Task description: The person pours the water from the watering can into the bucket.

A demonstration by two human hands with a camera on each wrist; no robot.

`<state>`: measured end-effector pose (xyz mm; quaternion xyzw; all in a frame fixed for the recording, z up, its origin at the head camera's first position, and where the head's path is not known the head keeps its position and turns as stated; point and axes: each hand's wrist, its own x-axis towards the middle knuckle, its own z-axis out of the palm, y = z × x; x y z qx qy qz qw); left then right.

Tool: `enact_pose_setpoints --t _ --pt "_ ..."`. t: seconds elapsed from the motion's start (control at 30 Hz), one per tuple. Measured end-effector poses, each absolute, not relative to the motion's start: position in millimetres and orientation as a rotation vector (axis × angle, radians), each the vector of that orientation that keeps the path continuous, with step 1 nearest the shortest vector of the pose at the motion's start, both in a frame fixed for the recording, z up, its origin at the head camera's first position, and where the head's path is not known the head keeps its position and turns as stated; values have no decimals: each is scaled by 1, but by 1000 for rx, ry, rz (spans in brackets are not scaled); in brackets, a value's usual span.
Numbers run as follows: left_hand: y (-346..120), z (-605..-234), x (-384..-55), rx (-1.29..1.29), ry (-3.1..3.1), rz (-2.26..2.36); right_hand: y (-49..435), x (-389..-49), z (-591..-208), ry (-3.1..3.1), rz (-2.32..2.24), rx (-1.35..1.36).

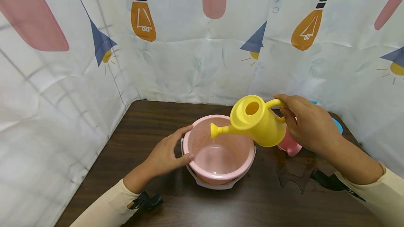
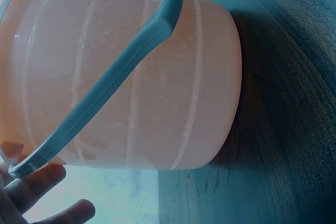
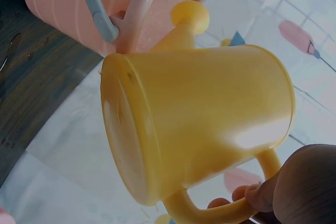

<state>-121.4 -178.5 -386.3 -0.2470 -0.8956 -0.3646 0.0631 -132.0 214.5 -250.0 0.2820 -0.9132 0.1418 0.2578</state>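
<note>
A pink bucket [image 1: 217, 176] stands on the dark table, its pale carrying handle [image 2: 113, 80] hanging down the side. My left hand [image 1: 164, 155] is spread against the bucket's left side, thumb and fingertips at the rim. In the left wrist view two fingers extend past the handle's end. My right hand [image 1: 307, 122] grips a yellow watering can [image 1: 260, 125] by its handle [image 3: 210, 213]. The can is tilted over the bucket's right rim, its spout head [image 1: 215, 130] above the opening. Thin streams of water fall from it, and shallow water [image 1: 217, 155] lies in the bucket.
Behind the right hand, a pink object [image 1: 293, 148] and a blue object [image 1: 337, 125] are partly hidden. Spilled water [image 1: 291, 176] wets the table's right side. A printed curtain [image 1: 189, 69] hangs behind the table and along both sides.
</note>
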Motion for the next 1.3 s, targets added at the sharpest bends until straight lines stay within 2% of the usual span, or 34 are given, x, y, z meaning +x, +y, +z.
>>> enact_pose_setpoints --t 1.3 --pt "-179 -387 -121 -755 -2696 -1094 213 -132 -250 -2474 376 758"
